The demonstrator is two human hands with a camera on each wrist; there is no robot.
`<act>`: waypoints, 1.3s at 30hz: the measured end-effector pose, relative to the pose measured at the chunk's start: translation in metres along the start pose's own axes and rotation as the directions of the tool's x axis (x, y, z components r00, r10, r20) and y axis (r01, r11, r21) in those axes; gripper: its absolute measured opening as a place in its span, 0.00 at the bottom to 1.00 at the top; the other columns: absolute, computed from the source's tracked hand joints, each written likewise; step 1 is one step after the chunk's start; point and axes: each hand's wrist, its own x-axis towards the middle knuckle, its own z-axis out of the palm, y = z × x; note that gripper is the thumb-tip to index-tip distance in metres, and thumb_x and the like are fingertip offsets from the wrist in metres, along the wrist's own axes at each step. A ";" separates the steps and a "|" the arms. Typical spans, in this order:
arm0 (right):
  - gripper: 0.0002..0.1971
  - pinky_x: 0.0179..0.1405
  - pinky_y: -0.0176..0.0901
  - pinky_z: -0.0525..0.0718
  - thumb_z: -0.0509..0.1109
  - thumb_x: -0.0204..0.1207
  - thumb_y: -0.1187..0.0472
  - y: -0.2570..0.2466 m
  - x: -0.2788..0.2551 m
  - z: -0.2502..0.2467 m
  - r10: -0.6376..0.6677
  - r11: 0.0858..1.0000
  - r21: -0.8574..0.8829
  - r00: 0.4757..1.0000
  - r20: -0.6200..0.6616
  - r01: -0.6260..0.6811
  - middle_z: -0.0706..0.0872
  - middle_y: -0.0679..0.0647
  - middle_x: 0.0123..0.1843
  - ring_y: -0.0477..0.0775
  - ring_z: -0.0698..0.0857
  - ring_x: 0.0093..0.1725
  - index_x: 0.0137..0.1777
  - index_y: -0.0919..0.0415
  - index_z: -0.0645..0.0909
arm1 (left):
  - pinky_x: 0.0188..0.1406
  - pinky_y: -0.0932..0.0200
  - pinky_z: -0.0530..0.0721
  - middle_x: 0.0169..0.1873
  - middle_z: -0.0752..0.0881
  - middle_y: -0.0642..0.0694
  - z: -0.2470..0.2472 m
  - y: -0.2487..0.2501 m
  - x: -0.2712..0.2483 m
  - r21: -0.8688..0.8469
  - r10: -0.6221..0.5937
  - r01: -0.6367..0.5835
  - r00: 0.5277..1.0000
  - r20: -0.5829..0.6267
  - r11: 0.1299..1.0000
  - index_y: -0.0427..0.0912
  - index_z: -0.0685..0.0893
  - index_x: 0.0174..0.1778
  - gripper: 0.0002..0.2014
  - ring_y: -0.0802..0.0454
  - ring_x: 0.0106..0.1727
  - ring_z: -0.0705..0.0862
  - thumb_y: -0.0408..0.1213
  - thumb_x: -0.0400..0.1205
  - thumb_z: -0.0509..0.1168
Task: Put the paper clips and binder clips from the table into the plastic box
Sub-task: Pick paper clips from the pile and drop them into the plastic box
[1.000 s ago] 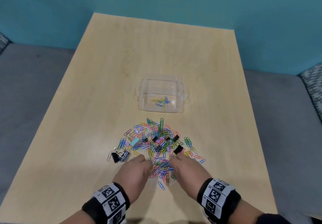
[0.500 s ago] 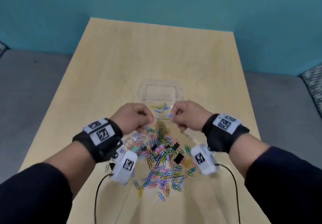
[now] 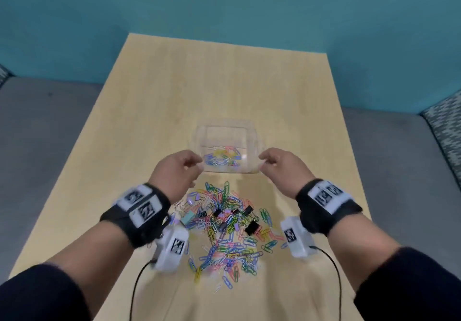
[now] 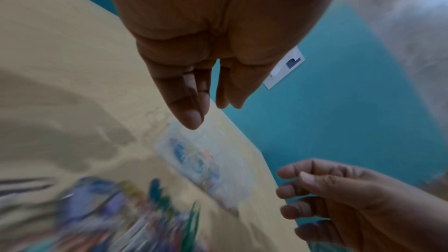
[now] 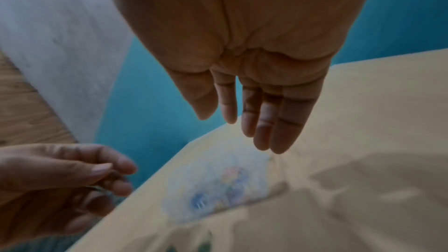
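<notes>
From the head view, both my hands are up over the near edge of the plastic box [image 3: 225, 149], left hand [image 3: 177, 171] at its near-left corner and right hand [image 3: 283, 168] at its near-right corner. Fingers on both are loosely curled and I'm not holding anything that I can see. The box sits mid-table [image 3: 154, 111] and already has a small bunch of colored paper clips [image 3: 222, 159] in the bottom. The big pile of paper clips [image 3: 224, 223] is still on the table just near of the box, between my wrists, with a few black binder clips [image 3: 252, 228] mixed in on the right side of the heap.

Left wrist view: my left hand [image 4: 208, 55] hangs with the fingers relaxed and pointing down, nothing in it. The box [image 4: 201, 162] is blurry underneath, and my right hand [image 4: 339, 198] shows at the lower right.

Right wrist view: my right hand [image 5: 244, 60] has its fingers straight and loose, empty. The blurry box [image 5: 225, 185] is below it, and my left hand [image 5: 55, 183] is at the lower left, thumb near the fingertips.
</notes>
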 end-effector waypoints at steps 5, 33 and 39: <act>0.21 0.55 0.40 0.74 0.65 0.79 0.53 0.074 -0.091 0.031 0.130 0.973 -0.204 0.988 0.083 -0.110 0.79 0.55 0.62 0.53 0.80 0.58 0.72 0.55 0.74 | 0.43 0.57 0.79 0.39 0.80 0.53 0.014 -0.068 -0.113 0.397 -0.059 0.007 0.991 0.117 0.918 0.54 0.80 0.38 0.03 0.52 0.38 0.83 0.47 0.76 0.67; 0.22 0.48 0.58 0.78 0.61 0.68 0.70 0.017 -0.144 0.140 -0.236 0.747 -0.574 0.940 0.245 0.337 0.77 0.62 0.57 0.68 0.75 0.56 0.64 0.62 0.73 | 0.42 0.55 0.72 0.53 0.71 0.47 0.101 -0.080 -0.126 0.665 0.156 -0.308 0.947 0.280 0.680 0.51 0.76 0.51 0.12 0.47 0.48 0.69 0.31 0.76 0.63; 0.22 0.53 0.54 0.74 0.59 0.72 0.73 0.009 -0.135 0.123 -0.193 0.735 -0.577 0.926 0.325 0.356 0.72 0.62 0.64 0.65 0.71 0.62 0.67 0.62 0.68 | 0.37 0.50 0.74 0.49 0.70 0.44 0.092 -0.071 -0.118 0.714 0.090 -0.345 0.925 0.369 0.609 0.47 0.74 0.49 0.11 0.43 0.48 0.74 0.27 0.75 0.60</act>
